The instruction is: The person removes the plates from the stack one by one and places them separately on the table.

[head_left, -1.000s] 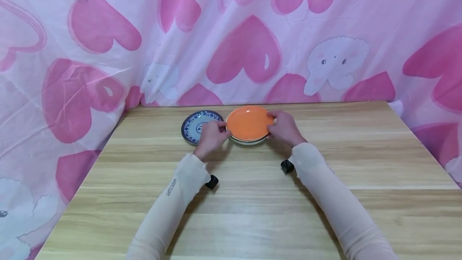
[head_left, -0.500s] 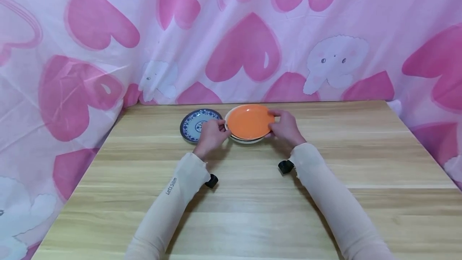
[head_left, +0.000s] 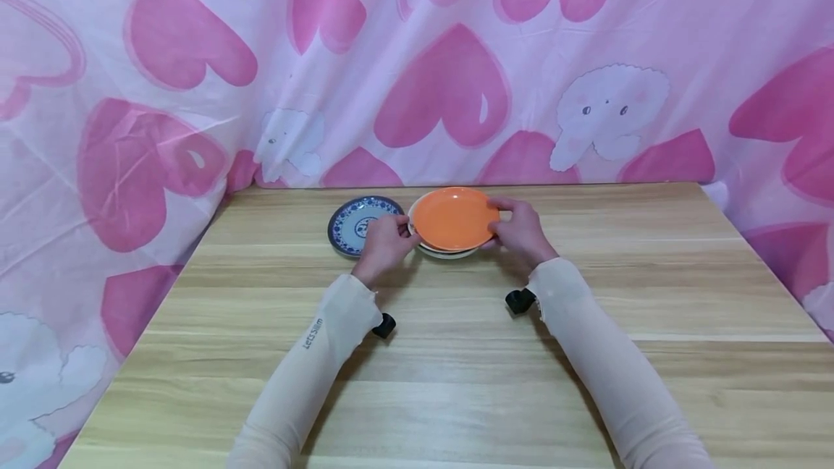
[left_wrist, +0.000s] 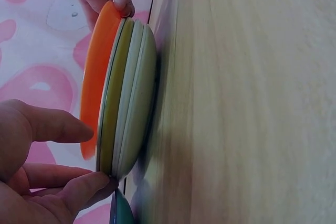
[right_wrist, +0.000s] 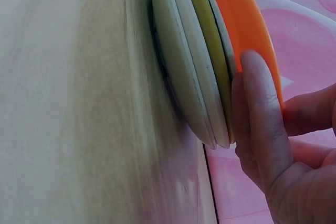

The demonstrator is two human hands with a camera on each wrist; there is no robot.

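Observation:
A round orange plate (head_left: 456, 218) lies tilted on top of a stack of pale plates (head_left: 449, 255); a yellow one shows in the stack's side. My right hand (head_left: 521, 230) grips the orange plate's right edge, thumb and fingers on either side of its rim in the right wrist view. At the stack's left side is my left hand (head_left: 387, 243). In the left wrist view its lower fingertips touch the rims of the stacked plates, while one straight finger reaches alongside the orange plate (left_wrist: 100, 66). The orange plate stands apart from the stack there.
A blue-and-white patterned plate (head_left: 348, 225) lies flat left of the stack, partly behind the left hand. The wooden table (head_left: 443, 382) ends at a pink heart-print curtain (head_left: 443, 93) close behind the plates.
The orange plate has slid slightly right with my right hand, baring the rim of the plate under it on the left. My left hand has stayed at the stack's left side.

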